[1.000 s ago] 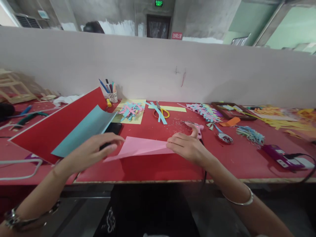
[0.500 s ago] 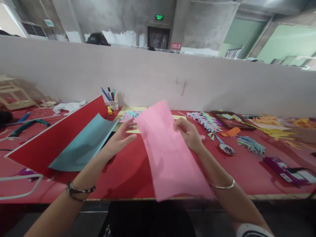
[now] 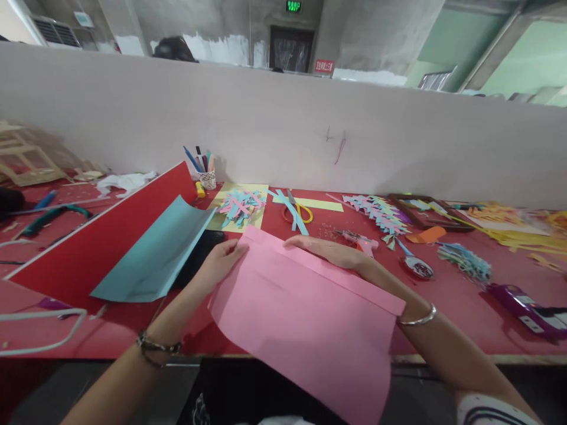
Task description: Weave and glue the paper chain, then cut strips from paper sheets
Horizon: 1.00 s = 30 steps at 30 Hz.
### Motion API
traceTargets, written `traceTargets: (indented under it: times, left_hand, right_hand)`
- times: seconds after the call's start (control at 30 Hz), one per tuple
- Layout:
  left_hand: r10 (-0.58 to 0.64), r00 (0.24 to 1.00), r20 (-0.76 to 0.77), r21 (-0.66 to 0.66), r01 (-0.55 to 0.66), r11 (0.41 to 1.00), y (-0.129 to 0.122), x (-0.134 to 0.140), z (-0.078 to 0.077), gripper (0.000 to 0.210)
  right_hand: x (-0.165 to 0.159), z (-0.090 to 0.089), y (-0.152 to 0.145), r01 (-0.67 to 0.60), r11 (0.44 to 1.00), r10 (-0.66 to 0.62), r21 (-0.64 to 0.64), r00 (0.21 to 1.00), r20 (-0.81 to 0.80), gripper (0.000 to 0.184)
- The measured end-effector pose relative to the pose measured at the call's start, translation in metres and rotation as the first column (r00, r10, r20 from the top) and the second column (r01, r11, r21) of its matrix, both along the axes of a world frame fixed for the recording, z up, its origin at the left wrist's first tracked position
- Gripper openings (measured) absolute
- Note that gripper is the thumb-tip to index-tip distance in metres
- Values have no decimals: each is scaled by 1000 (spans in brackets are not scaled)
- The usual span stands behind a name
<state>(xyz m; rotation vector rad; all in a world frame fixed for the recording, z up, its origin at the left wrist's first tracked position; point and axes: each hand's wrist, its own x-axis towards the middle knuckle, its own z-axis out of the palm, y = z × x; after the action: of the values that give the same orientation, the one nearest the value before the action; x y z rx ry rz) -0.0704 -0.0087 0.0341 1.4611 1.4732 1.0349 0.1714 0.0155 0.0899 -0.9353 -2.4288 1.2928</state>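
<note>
A large sheet of pink paper (image 3: pixel 305 330) is held up over the front of the table, tilted toward me, with a narrow strip folded along its far edge. My left hand (image 3: pixel 225 260) pinches its upper left corner between thumb and fingers. Along the folded edge lies my right hand (image 3: pixel 330 252), its fingers fairly straight and partly hidden by the sheet, holding the paper from behind. Beyond my hands are yellow-handled scissors (image 3: pixel 305 213), blue paper strips (image 3: pixel 292 209) and a heap of pink and blue paper pieces (image 3: pixel 240 206).
At left a red board (image 3: pixel 146 206) leans with a blue paper sheet (image 3: pixel 153 254) against it. A pen cup (image 3: pixel 207 179) stands by the partition (image 3: pixel 266 124). To the right are a pink glue gun (image 3: pixel 365 244), a spoon (image 3: pixel 419 267), an orange piece (image 3: pixel 426 235) and a purple device (image 3: pixel 527 310).
The pink sheet has turned from lengthwise to crosswise and now shows a folded strip. My left hand, open before, has taken its corner. My right hand has shifted along the edge.
</note>
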Motion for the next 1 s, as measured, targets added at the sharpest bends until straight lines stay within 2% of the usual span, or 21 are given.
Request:
traceTargets:
  times: [0.13,0.2,0.23,0.3,0.33,0.4,0.47,0.53,0.6,0.7,0.8,0.87,0.93,1.0]
  left_hand:
    - [1,998,-69,-1,-1,1000,-6,-8,-17,28]
    - [-2,966,-259,-14,-1,1000,-14,-11,-22,36]
    - [-1,917,-400,-19,-7,1000,-18,-12,-25,44]
    - [10,749,-663,-3,-16,1000,-28,-10,-31,53]
    - [25,668,-744,25,-10,1000,-33,-9,-34,52]
    - [65,556,-829,99,32,995,-40,-6,-39,40]
    - [92,489,-867,148,78,986,-45,-4,-42,27]
    - [100,443,-891,157,95,983,-47,-3,-43,23]
    - [89,426,-900,144,99,985,-47,-4,-42,23]
    - [55,440,-896,113,106,988,-45,-6,-42,26]
    - [34,456,-889,103,126,987,-45,-7,-43,26]
    - [31,455,-890,103,133,986,-45,-8,-44,26]
    - [38,449,-893,105,126,986,-45,-7,-45,27]
    - [46,448,-893,114,125,986,-45,-6,-46,32]
  right_hand:
    - [3,-16,1,-33,997,11,67,951,308,48]
    - [2,-30,3,-71,986,7,149,920,393,45]
    - [1,-38,4,-89,975,-2,204,912,410,41]
    - [-2,-52,5,-107,937,-51,333,900,432,35]
    - [-5,-57,6,-106,912,-88,396,892,443,32]
    - [-13,-65,6,-97,865,-156,493,880,448,27]
    - [-26,-69,5,-99,834,-162,542,896,413,24]
    - [-45,-74,4,-113,823,-128,556,918,376,26]
    - [-65,-80,5,-119,808,-114,576,930,351,30]
    - [-91,-86,11,-138,763,-118,631,931,346,28]
    - [-105,-88,16,-221,704,-110,675,905,411,22]
    - [-107,-86,17,-252,686,-105,682,894,436,22]
    - [-107,-84,18,-235,704,-100,670,901,421,24]
    - [-106,-81,19,-189,753,-87,631,921,380,25]
